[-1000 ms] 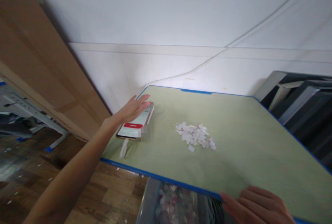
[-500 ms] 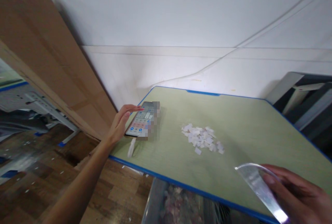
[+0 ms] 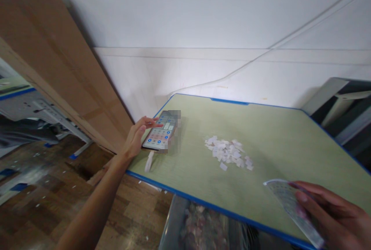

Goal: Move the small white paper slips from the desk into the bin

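Note:
A smartphone (image 3: pixel 160 133) with a lit screen of icons and tiles lies at the left end of the pale green table (image 3: pixel 191 172). My left hand (image 3: pixel 138 136) is over its left side, fingers stretched out and a fingertip at the screen. A short white strap (image 3: pixel 149 161) hangs from the phone's near end onto the tabletop. In my right hand (image 3: pixel 330 213), pinched between thumb and fingers, is a clear plastic protractor (image 3: pixel 285 199), held above the front right of the table. Small white paper pieces (image 3: pixel 227 151) form a loose pile between the two hands.
A tall cardboard sheet (image 3: pixel 66 60) leans at the left. Behind the table runs a white wall (image 3: pixel 185 18) with a cable (image 3: pixel 232 75). Grey and black equipment (image 3: pixel 344 103) stands at the right. Under the front edge is a clear bin (image 3: pixel 199 227). Paper scraps dot the wooden floor (image 3: pixel 127 211).
A left finger has moved lower on the phone screen. The protractor has tilted slightly, so its markings show in place of glare. The view has shifted a little.

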Available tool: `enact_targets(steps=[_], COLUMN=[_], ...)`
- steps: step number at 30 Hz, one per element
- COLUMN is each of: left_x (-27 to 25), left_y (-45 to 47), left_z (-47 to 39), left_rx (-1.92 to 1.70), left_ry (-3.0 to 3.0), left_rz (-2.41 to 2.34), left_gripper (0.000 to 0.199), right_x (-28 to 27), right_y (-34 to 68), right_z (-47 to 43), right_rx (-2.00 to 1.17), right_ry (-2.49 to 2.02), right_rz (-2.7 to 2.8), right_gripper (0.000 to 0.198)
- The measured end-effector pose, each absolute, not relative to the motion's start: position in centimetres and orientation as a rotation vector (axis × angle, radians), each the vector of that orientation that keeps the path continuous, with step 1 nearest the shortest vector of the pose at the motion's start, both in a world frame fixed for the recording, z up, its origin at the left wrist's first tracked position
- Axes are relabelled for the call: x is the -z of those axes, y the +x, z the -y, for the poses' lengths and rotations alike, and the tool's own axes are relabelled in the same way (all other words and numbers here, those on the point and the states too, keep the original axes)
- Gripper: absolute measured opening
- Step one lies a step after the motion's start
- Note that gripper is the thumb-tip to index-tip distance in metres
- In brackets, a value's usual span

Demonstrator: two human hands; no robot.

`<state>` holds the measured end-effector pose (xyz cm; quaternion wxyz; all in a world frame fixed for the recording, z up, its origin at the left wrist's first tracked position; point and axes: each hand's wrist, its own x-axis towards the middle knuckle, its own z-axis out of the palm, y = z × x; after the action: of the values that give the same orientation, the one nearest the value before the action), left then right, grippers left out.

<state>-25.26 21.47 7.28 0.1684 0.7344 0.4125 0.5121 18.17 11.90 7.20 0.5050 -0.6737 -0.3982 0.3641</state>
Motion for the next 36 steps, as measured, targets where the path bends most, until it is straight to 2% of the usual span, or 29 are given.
enact_targets(steps=[10,22,27,36], left_x=[-7.5,-7.7,-7.6,-7.4], left_y=[-25.2,-25.0,-25.1,-25.1], left_z=[-21.4,-21.3,-21.3,-21.4], left_rx=[-1.547,-1.609,-1.595,-1.557], left_ry=[2.066,2.121,2.092,2.087], left_rz=[-1.208,-1.221,-1.213,-1.185], left_gripper=[0.037,0.030,0.032,0.033], right_x=[-8.0,-7.9,-7.7,-8.3], right_y=[17.9,18.3,18.4,17.8], right_z=[-11.4,-11.5,-11.5,-11.6], right_rx=[-0.881,-0.942,-0.885,-0.913], right_ry=[-1.591,-1.590,-1.595,-1.572], right_rz=[1.062,1.092,1.118,1.100], right_gripper=[0.021,0.021,0.025,0.020])
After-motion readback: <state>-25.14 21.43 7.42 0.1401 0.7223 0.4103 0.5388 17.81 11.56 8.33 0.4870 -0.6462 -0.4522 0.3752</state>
